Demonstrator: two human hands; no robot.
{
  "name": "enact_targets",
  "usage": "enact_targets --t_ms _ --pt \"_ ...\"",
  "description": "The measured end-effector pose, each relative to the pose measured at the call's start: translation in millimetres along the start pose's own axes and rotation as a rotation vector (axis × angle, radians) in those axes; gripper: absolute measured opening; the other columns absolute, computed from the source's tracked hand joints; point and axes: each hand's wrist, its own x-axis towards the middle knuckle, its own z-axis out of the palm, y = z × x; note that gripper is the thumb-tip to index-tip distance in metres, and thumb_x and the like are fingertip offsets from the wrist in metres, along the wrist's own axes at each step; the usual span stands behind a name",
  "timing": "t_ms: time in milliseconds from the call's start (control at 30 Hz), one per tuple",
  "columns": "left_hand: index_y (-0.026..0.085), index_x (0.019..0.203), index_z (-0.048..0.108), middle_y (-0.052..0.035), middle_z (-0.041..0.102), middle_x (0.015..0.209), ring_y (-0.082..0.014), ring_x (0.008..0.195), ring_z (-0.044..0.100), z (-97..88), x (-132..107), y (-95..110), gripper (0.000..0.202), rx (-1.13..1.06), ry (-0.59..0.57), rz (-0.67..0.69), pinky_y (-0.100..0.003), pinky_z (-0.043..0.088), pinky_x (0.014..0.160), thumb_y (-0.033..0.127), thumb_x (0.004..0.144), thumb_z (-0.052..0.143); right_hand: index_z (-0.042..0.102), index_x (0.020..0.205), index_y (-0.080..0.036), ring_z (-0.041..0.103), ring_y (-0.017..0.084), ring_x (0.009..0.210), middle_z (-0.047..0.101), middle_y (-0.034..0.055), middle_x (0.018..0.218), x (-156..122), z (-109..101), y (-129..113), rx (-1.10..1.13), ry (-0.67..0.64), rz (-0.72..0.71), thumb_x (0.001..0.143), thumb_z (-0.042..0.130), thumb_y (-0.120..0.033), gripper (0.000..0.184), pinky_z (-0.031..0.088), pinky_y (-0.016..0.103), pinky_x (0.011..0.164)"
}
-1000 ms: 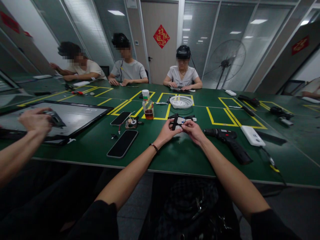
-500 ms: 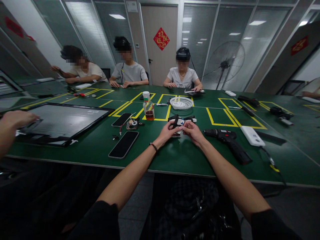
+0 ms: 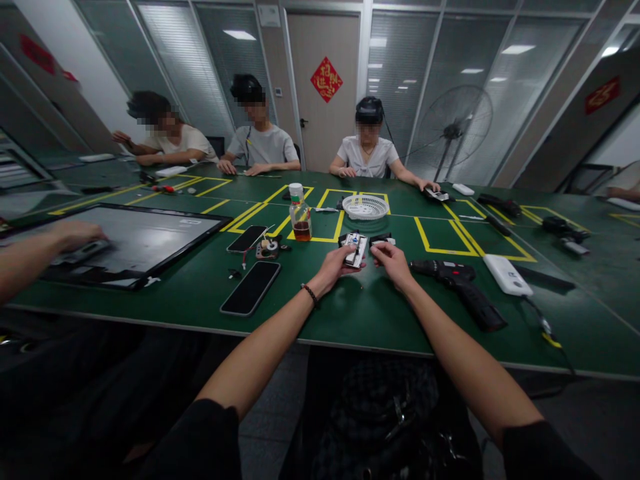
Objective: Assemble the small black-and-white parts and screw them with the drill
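Note:
My left hand grips a small flat white part with dark details, tilted so that its face shows. To its right, apart from it, is my right hand, thumb and fingertips pinched together; whatever they hold is too small to make out. Just beyond the right fingertips lie dark pieces with a pale end. A cordless drill rests on its side to the right of my right hand. Left of my left hand are a phone and a small mechanism with a red wire.
A white basket and a bottle of reddish liquid stand farther back on the green table. A white power bank with a cable lies right. At left, a co-worker's hand is over a large panel. Several people sit opposite.
My right hand has come away from the white part and moved slightly right. The part stays in my left hand, its face now uncovered. Opposite, a person's arm has reached out sideways.

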Motion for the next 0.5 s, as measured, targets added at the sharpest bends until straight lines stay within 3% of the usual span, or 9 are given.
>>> enact_targets --t_ms 133,300,500 --pt "0.012 0.107 0.065 -0.0143 0.072 0.098 -0.0219 0.081 0.072 -0.7 -0.6 0.9 0.044 -0.025 -0.013 -0.049 -0.034 0.059 0.074 0.048 0.08 0.065 0.069 0.097 -0.023 0.055 0.015 0.062 0.065 0.0013 0.082 -3.4 2.1 -7.3 -0.11 0.033 -0.104 0.077 0.068 -0.051 0.035 0.046 0.029 0.06" --pt "0.012 0.108 0.065 -0.0118 0.072 0.091 -0.0208 0.074 0.071 0.7 -1.1 -2.9 0.045 0.067 -0.028 -0.005 -0.032 0.059 0.067 0.046 0.078 0.069 0.073 0.104 -0.03 0.058 0.021 0.091 0.064 0.0042 0.103 -17.5 12.4 -26.8 -0.284 -0.007 -0.363 0.084 0.065 -0.042 0.025 0.046 0.034 0.083" --pt "0.013 0.11 0.065 -0.0118 0.07 0.101 -0.0192 0.075 0.07 1.9 -1.0 -5.2 0.044 0.127 -0.024 0.045 -0.032 0.06 0.065 0.042 0.078 0.071 0.075 0.105 -0.032 0.059 0.021 0.092 0.064 0.0038 0.101 -18.3 13.5 -24.5 -0.299 -0.098 -0.38 0.088 0.061 -0.039 0.023 0.045 0.037 0.088"
